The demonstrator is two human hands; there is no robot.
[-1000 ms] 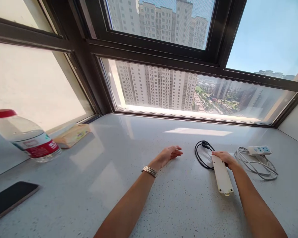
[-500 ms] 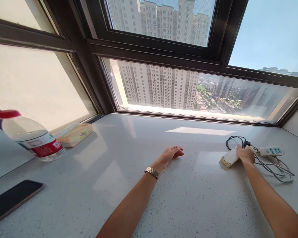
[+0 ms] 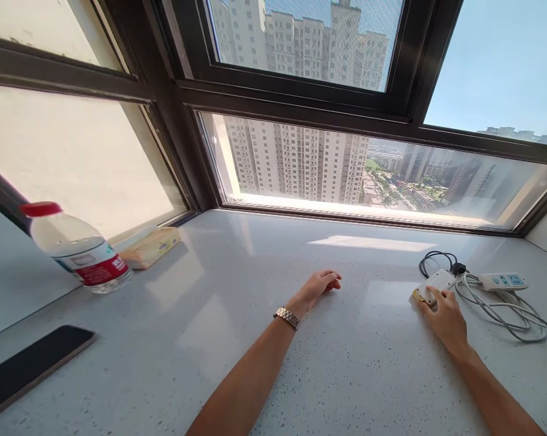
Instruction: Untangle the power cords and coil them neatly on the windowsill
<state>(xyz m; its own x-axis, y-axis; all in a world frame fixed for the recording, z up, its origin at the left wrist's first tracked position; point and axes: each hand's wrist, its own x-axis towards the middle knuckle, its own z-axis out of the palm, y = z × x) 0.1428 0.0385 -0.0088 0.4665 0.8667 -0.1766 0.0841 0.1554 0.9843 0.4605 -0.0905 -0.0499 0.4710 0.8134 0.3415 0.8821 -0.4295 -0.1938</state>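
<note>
Pale speckled counter (image 3: 237, 375) under a dark-framed window (image 3: 295, 112), tower blocks outside, strong sun.

Right hand (image 3: 446, 315): palm down at about 3 o'clock on the counter, fingers loosely spread and lying flat, their tips touching the near end of a cream power strip (image 3: 434, 284). The hand rests against the strip; no fingers wrap around it. The strip lies flat on the counter, angled from the fingertips up toward 1 o'clock. Its black cord (image 3: 432, 259) loops on the counter just behind it, at 12 o'clock from the strip.

Just beside the cream strip, at its 3 o'clock, lies a second white power strip (image 3: 503, 281) with blue sockets. Its grey cable (image 3: 504, 306) is bundled in loose coils, running under it and toward the right edge. The grey coils come very close to the cream strip; whether they touch I cannot tell.

Left hand (image 3: 321, 284): near centre of the counter, palm down, fingers lightly curled and close together, holding nothing. A metal wristwatch (image 3: 286, 317) sits on that wrist. The two hands are well apart.

Far left, at 9 o'clock: a clear water bottle (image 3: 80, 251) with red cap and red label, upright. A tissue pack (image 3: 152, 247) lies just behind it by the window frame. A dark phone (image 3: 32, 363) lies flat at 8 o'clock, near the counter edge.
</note>
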